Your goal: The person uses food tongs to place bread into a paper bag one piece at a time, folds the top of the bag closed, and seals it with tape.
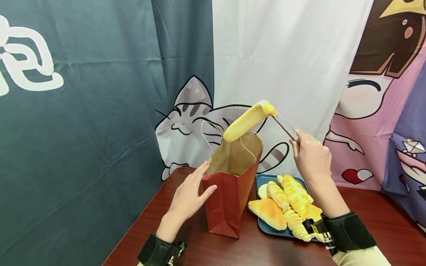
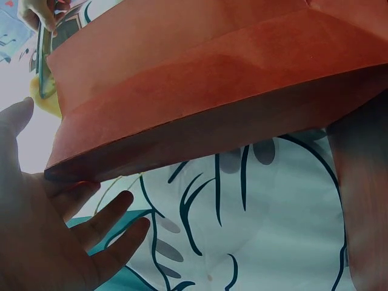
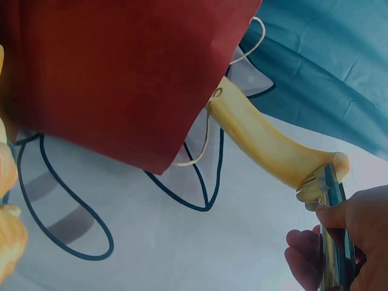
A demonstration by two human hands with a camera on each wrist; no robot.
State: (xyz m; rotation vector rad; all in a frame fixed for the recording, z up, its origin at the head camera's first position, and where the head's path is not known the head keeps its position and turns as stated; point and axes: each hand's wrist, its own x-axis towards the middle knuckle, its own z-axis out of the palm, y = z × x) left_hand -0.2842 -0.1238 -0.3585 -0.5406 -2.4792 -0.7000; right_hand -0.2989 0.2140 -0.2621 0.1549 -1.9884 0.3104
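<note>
My right hand (image 1: pixel 313 155) grips a pair of metal tongs (image 1: pixel 284 126), whose tips clamp one end of a long yellow bread roll (image 1: pixel 246 121). The roll slants down to the left, its lower end over the mouth of a red paper bag (image 1: pixel 222 203). The bag stands upright with its top spread and two string handles up. At the bag's near left rim, my left hand (image 1: pixel 188 194) rests with fingers spread and thumb apart. In the left wrist view, the left fingers (image 2: pixel 115 224) lie extended beside the bag's edge.
Right of the bag, a blue tray (image 1: pixel 271 229) carries several bread pieces, among them a triangular bun (image 1: pixel 269 213) and a long twisted loaf (image 1: pixel 296 195). All stand on a dark red wooden table (image 1: pixel 266 253). A printed curtain (image 1: pixel 286 55) hangs close behind.
</note>
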